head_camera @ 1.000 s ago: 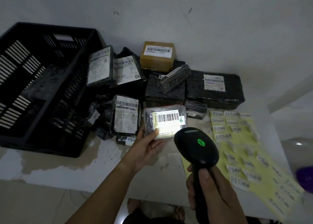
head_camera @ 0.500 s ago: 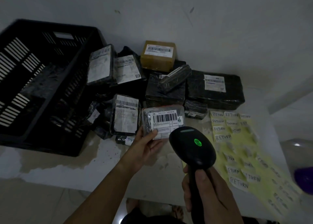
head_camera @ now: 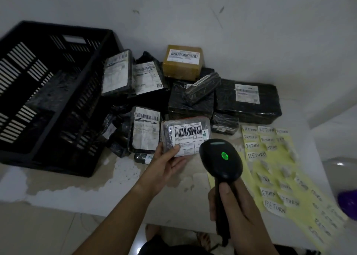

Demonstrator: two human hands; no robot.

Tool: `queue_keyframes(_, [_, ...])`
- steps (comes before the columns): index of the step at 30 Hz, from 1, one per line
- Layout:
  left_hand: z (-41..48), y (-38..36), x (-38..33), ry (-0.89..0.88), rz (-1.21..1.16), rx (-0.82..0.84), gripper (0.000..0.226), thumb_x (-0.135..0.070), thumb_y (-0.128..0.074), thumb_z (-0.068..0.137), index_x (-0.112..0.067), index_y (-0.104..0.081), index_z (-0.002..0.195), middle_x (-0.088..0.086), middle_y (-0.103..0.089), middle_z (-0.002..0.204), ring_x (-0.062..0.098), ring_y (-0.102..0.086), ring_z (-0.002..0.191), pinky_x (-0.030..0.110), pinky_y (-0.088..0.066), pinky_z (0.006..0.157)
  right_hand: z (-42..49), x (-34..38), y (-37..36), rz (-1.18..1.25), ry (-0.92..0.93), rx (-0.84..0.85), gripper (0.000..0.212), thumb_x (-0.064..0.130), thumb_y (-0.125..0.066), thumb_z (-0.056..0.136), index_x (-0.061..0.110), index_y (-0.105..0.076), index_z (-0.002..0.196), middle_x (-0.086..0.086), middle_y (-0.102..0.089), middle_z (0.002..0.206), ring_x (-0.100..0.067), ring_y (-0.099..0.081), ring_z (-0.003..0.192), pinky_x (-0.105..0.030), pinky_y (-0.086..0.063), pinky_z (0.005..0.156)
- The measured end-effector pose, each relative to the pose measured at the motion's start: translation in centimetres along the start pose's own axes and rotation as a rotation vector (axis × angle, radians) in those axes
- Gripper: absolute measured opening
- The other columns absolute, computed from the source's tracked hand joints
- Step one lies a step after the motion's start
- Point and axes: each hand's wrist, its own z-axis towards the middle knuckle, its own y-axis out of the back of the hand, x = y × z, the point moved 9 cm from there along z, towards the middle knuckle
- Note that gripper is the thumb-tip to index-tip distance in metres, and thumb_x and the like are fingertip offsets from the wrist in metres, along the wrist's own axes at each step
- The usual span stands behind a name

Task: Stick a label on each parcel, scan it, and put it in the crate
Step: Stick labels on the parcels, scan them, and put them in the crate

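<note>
Now, right of the black crate [head_camera: 58, 26], the silver parcel [head_camera: 168, 137] is being gripped at its lower edge by the left hand [head_camera: 166, 163]. The scanner [head_camera: 220, 158] is being clasped in the right hand [head_camera: 233, 204] and is best being aimed squarely at the uncovered barcode [head_camera: 188, 132].

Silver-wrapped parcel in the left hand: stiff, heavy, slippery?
Probably light: the left hand holds the parcel by one corner alone. Its glossy wrap looks slippery. It looks flat though mostly unsupported, so likely fairly stiff.
</note>
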Motion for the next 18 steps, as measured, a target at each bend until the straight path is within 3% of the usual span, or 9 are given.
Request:
queue_keyframes(3, [-0.4,0.8,-1.5,-0.05,-0.024,-0.058,0.059,-0.025,-0.067,0.09,-0.031,-0.047,0.145,0.003,-0.065,0.139,0.024,-0.065,0.124,0.034,-0.055,0.098,3.0,-5.1,0.7,-0.05,-0.135,-0.015,0.017,0.033,-0.049,0.1,0.028,-0.05,0.116,-0.007,-0.053,0.071,-0.014,-0.05,0.06,-0.033,-0.041,0.062])
queue_keyframes(5, [-0.7,1.6,-2.8,-0.083,-0.042,-0.091,0.062,-0.029,-0.067,0.089,-0.03,-0.046,0.147,0.003,-0.065,0.139,0.023,-0.065,0.124,0.03,-0.057,0.096,5.2,-8.7,0.9,-0.191,-0.196,0.023,0.023,0.019,-0.053,0.1,0.026,-0.042,0.119,-0.007,-0.051,0.079,-0.015,-0.052,0.064,-0.027,-0.044,0.06])
queue_keyframes(7, [-1.0,2.4,-4.0,-0.1,-0.059,-0.103,0.064,-0.031,-0.065,0.09,-0.028,-0.043,0.15,0.003,-0.064,0.14,0.022,-0.064,0.125,0.029,-0.057,0.097,7.0,-11.9,0.3,-0.353,-0.216,0.075,0.03,0.017,-0.059,0.096,0.021,-0.039,0.118,-0.007,-0.052,0.082,-0.013,-0.052,0.062,-0.021,-0.044,0.054])
queue_keyframes(10, [-1.7,3.4,-5.1,-0.112,-0.081,-0.12,0.064,-0.033,-0.064,0.09,-0.028,-0.044,0.151,0.003,-0.065,0.139,0.021,-0.064,0.125,0.027,-0.059,0.092,9.1,-16.1,-1.2,-0.564,-0.245,0.133,0.037,0.024,-0.068,0.089,0.019,-0.04,0.112,-0.009,-0.059,0.097,-0.021,-0.061,0.08,-0.032,-0.051,0.067])
queue_keyframes(12, [-2.2,3.6,-5.1,-0.098,-0.084,-0.117,0.062,-0.035,-0.062,0.091,-0.029,-0.045,0.15,0.003,-0.066,0.138,0.021,-0.065,0.125,0.027,-0.059,0.09,10.0,-18.2,-2.3,-0.672,-0.262,0.156,0.04,0.027,-0.072,0.085,0.02,-0.041,0.11,-0.007,-0.06,0.103,-0.02,-0.06,0.086,-0.03,-0.05,0.068])
queue_keyframes(15, [-2.9,3.7,-4.1,-0.052,-0.079,-0.122,0.061,-0.035,-0.062,0.09,-0.027,-0.046,0.149,0.003,-0.066,0.137,0.021,-0.065,0.124,0.03,-0.057,0.093,10.9,-20.1,-3.5,-0.743,-0.255,0.17,0.044,0.029,-0.075,0.082,0.019,-0.042,0.11,-0.002,-0.057,0.104,-0.016,-0.056,0.082,-0.02,-0.041,0.058])
queue_keyframes(18, [-3.4,3.9,-2.9,-0.017,-0.057,-0.12,0.061,-0.035,-0.062,0.091,-0.026,-0.046,0.15,0.004,-0.065,0.139,0.023,-0.065,0.124,0.031,-0.054,0.094,11.2,-21.4,-3.9,-0.753,-0.26,0.151,0.047,0.03,-0.077,0.08,0.02,-0.042,0.109,-0.005,-0.058,0.11,-0.02,-0.058,0.088,-0.021,-0.039,0.058])
